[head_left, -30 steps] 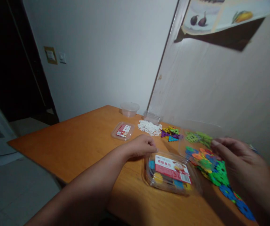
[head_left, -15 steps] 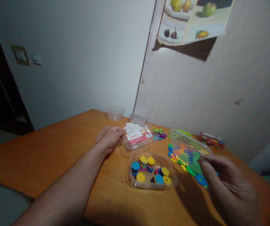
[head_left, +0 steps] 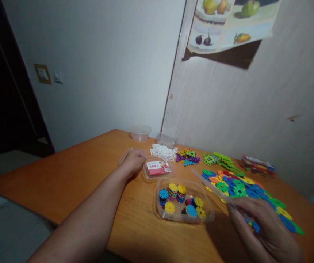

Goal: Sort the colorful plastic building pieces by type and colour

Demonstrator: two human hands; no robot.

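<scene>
Orange-brown wood makes up the tabletop [head_left: 77,171]. The left hand [head_left: 133,160] rests on it with its fingers [head_left: 142,156] curled over the edge of a clear lid with a red label [head_left: 157,169], which lies flat just beyond the fingertips. Nearer the person than that lid sits an open clear tray [head_left: 184,201] holding stacked blue, yellow and purple toy discs. The right hand [head_left: 263,230] pinches the near corner of a clear plastic sheet [head_left: 211,186] between thumb and fingers [head_left: 236,208]; the sheet slants up over a spread of flat coloured flower pieces [head_left: 244,186], just beyond those fingers. Farther out lie white pieces [head_left: 163,151], purple and yellow pieces [head_left: 187,156], green pieces [head_left: 218,159], a shut box of pieces [head_left: 258,166] and two clear tubs [head_left: 140,132].
</scene>
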